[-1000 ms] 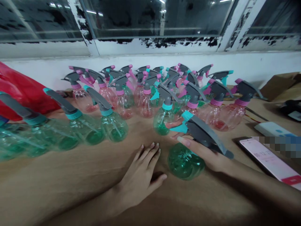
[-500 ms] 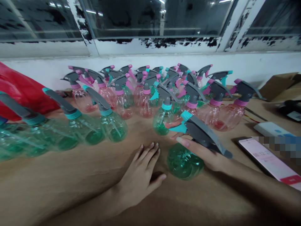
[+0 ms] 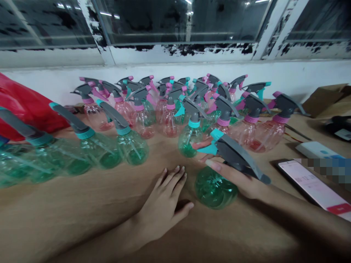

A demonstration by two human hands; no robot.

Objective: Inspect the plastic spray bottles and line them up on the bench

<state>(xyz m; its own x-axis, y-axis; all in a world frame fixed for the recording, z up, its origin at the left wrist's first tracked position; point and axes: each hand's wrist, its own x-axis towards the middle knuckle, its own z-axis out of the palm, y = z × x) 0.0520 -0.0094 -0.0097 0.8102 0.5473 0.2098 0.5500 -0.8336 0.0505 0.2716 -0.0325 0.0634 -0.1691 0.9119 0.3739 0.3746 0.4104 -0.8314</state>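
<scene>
My right hand [image 3: 233, 177] is wrapped round the neck of a green spray bottle [image 3: 215, 191] with a grey and teal trigger head. The bottle's body shows below the hand; its neck is hidden by the fingers. Flat on the table lies my left hand [image 3: 164, 206], fingers stretched out, holding nothing, a little left of that bottle. Just behind the two hands stands another green spray bottle [image 3: 189, 140] with a teal collar. A row of green spray bottles [image 3: 133, 148] stands to the left.
Several pink spray bottles [image 3: 170, 122], mixed with green ones, crowd the back of the wooden table [image 3: 90, 208] by the wall. A red plastic bag [image 3: 30, 106] is at the left. On the right are a phone [image 3: 309, 186], a white and blue box [image 3: 318, 150] and a cardboard box [image 3: 326, 100].
</scene>
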